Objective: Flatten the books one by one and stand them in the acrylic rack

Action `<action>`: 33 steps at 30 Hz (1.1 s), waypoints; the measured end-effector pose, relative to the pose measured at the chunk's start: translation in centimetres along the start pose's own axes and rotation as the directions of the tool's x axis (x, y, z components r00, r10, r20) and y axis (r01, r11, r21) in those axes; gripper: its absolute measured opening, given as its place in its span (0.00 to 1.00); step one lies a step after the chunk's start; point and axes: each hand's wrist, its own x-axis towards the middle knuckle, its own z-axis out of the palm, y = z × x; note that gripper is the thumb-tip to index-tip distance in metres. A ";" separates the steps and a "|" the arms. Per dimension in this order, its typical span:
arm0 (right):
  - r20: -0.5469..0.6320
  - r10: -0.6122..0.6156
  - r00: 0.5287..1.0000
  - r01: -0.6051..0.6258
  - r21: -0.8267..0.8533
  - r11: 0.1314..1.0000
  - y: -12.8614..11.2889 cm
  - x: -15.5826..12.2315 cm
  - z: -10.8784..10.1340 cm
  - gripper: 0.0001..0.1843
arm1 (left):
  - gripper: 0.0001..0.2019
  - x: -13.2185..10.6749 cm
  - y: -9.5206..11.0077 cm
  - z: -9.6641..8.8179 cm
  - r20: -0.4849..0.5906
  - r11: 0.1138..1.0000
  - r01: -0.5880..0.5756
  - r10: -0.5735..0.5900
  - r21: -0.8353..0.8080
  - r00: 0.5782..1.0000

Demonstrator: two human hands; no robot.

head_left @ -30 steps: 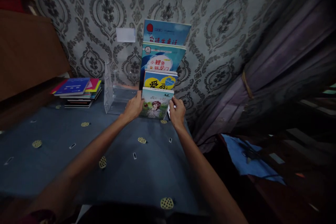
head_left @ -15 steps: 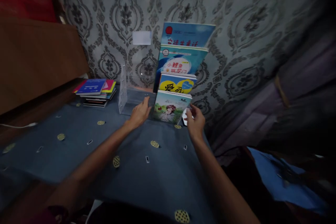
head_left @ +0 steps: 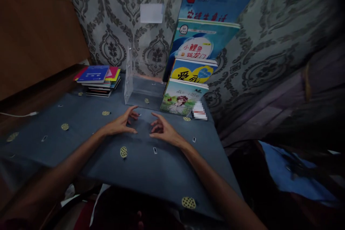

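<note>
My left hand [head_left: 122,123] is in front of the clear acrylic book rack [head_left: 127,79], fingers apart and holding nothing. Facing it, my right hand [head_left: 165,129] is also open, thumb and fingers spread, with a gap between the two hands. On the right side of the rack, books stand in steps: a green-covered book [head_left: 182,100] with a drawn figure in front, a yellow and blue book [head_left: 192,72] behind it, then a teal book [head_left: 205,39], and a tall blue book [head_left: 218,1] at the back. The left side of the rack shows bare clear plastic.
A stack of books [head_left: 98,79] lies to the left on the patterned blue tablecloth [head_left: 88,158]. A small white object [head_left: 199,111], blurred out, stands beside the front book. A white cable [head_left: 18,114] lies at the far left. A purple curtain [head_left: 269,104] hangs on the right.
My left hand has come away from the rack and my right hand from beside the front book. Both have drawn back toward each other over the cloth. The view has moved closer.
</note>
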 end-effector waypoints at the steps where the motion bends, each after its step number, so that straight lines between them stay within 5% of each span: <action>1: 0.009 0.006 1.000 -0.006 0.012 1.000 0.0 0.3 0.2 0.53 | 0.57 -0.1 0.1 0.2 0.018 1.000 -0.007 0.007 0.020 1.000; 14: 0.014 0.036 0.999 -0.036 0.034 0.999 0.4 0.7 0.1 0.61 | 0.64 0.2 -0.6 0.7 0.137 0.996 -0.047 0.036 0.076 0.990; 19: -0.027 0.031 0.999 -0.030 0.035 0.999 1.5 0.8 0.0 0.56 | 0.54 0.2 -0.9 0.4 -0.011 0.972 -0.006 0.009 0.237 1.000; 24: -0.169 0.062 0.984 -0.058 0.033 0.998 2.8 0.9 0.4 0.29 | 0.15 1.7 -2.1 -5.7 -0.408 0.860 0.230 -0.028 0.455 0.913; 28: -0.181 0.078 0.980 -0.086 -0.038 0.996 2.8 0.8 0.7 0.22 | 0.22 3.3 -3.1 -12.3 -0.661 0.731 0.425 0.048 0.534 0.749; 29: -0.188 0.078 0.979 -0.089 -0.049 0.995 2.8 0.8 0.7 0.22 | 0.25 3.7 -3.3 -13.6 -0.679 0.629 0.492 0.078 0.602 0.730; 33: -0.199 0.080 0.977 -0.094 -0.064 0.994 2.9 0.9 0.7 0.25 | 0.32 5.0 -4.3 -17.2 -0.635 0.331 0.590 0.037 0.736 0.772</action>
